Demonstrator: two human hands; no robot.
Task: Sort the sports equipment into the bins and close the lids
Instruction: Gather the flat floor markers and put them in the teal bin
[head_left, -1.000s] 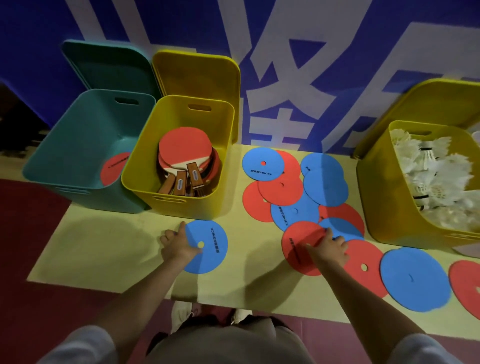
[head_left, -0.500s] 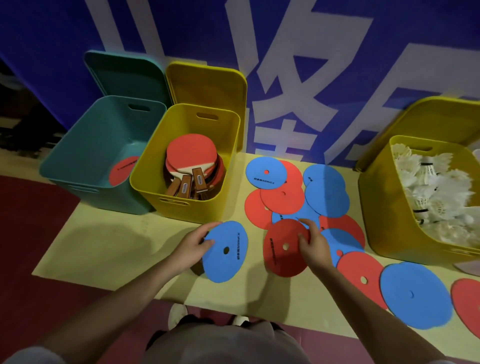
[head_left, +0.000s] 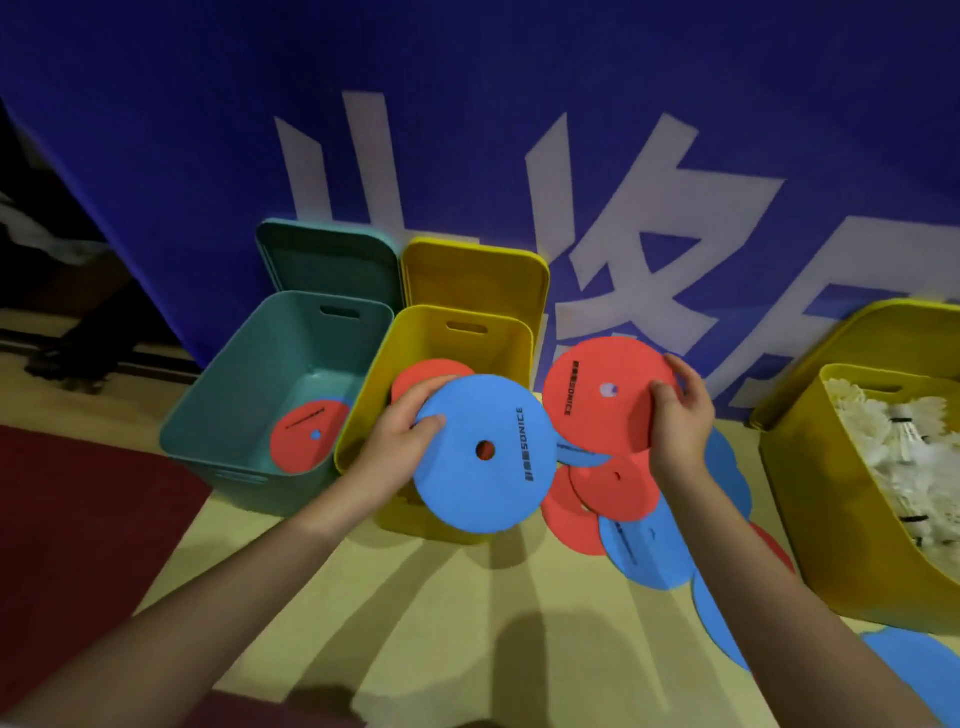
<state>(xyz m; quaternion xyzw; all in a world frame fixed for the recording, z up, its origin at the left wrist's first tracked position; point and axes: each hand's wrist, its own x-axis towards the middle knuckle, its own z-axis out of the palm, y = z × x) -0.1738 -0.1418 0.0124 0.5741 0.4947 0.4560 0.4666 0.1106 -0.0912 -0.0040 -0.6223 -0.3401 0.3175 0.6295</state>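
Note:
My left hand (head_left: 402, 441) grips the left edge of a blue flat disc (head_left: 485, 457), lifted in front of the middle yellow bin (head_left: 363, 415). My right hand (head_left: 678, 421) holds a red flat disc (head_left: 602, 395) by its right edge, raised beside the blue one. Several more red and blue discs (head_left: 623, 499) lie on the yellow mat (head_left: 467, 623) below. The open teal bin (head_left: 234, 405) at left has a red disc (head_left: 306, 436) at its bottom. The middle yellow bin holds red paddles (head_left: 421, 374), partly hidden by the blue disc.
A second yellow bin (head_left: 810, 499) at right is full of white shuttlecocks (head_left: 904, 447). A teal lid (head_left: 332, 260) and a yellow lid (head_left: 472, 275) lean on the blue banner wall behind the bins. Dark red floor (head_left: 78, 509) lies left of the mat.
Both hands have lifted their discs off the mat and raised them: the blue one in front of the middle yellow bin, the red one beside it. The camera has tilted up.

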